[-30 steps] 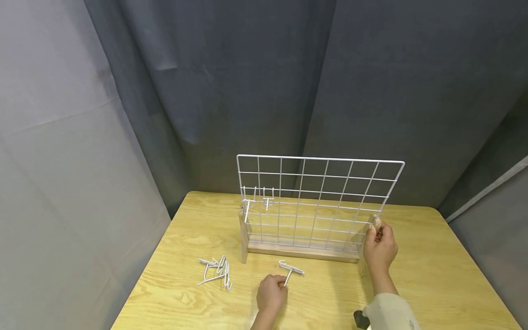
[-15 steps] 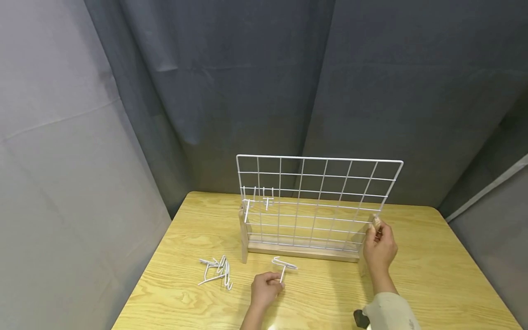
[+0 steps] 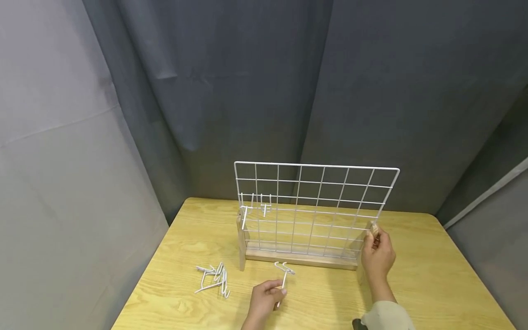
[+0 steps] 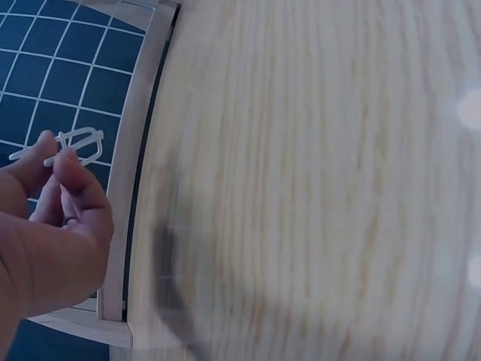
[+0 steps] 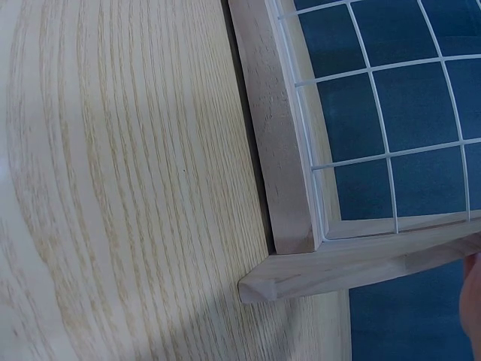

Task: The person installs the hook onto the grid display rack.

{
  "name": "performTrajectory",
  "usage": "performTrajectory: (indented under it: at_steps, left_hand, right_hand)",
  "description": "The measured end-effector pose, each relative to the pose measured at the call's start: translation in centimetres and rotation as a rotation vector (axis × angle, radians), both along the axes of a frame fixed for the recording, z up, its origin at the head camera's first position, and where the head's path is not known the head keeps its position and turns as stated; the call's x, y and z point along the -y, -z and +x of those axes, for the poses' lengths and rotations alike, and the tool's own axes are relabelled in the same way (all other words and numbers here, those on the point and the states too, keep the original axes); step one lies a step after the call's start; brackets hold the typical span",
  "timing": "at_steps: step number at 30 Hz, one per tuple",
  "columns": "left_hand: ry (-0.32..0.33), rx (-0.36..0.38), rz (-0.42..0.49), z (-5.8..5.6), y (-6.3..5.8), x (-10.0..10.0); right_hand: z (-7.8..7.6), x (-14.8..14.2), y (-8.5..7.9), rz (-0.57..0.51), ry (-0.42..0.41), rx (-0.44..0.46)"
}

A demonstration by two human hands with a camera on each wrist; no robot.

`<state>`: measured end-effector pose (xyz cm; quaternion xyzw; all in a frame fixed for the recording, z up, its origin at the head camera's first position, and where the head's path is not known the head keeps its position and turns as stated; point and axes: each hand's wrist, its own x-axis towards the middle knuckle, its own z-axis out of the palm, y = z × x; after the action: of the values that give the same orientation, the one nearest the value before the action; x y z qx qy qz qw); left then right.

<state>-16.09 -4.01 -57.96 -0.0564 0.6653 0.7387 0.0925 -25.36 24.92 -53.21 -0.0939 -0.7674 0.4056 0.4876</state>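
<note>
My left hand point(image 3: 264, 300) pinches the stem of a white wire hook point(image 3: 284, 277) between thumb and fingers. The hook's two curved prongs point away from me, in front of the stand's wooden base bar point(image 3: 301, 260). In the left wrist view, the same hook point(image 4: 89, 138) sticks out past the fingertips. My right hand point(image 3: 378, 259) grips the top of the right wooden side post, partly covering it. A white wire grid point(image 3: 316, 165) stands upright between the posts. Two similar hooks hang at its left side, an outer hook point(image 3: 244, 218) and an inner hook point(image 3: 265, 210).
Several loose white hooks point(image 3: 224, 280) lie in a small heap on the wooden table point(image 3: 177, 293), left of the stand. Dark grey curtains point(image 3: 239, 91) hang behind the table. A black object point(image 3: 359, 324) sits by the right sleeve.
The hook in my left hand has shifted slightly left and turned, so its prongs now point toward the grid. My right hand keeps its hold on the post.
</note>
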Motion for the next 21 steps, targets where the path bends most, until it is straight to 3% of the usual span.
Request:
performTrajectory:
  at_steps: [10,21]
  left_hand:
    - [-0.014,0.041,0.154,0.2,-1.0,0.0]
    - [0.023,0.119,0.339,0.4,-2.6,0.2]
  right_hand:
    - [0.0,0.3,0.0,0.004,0.011,-0.008]
    - [0.1,0.3,-0.1,-0.007,0.008,-0.005]
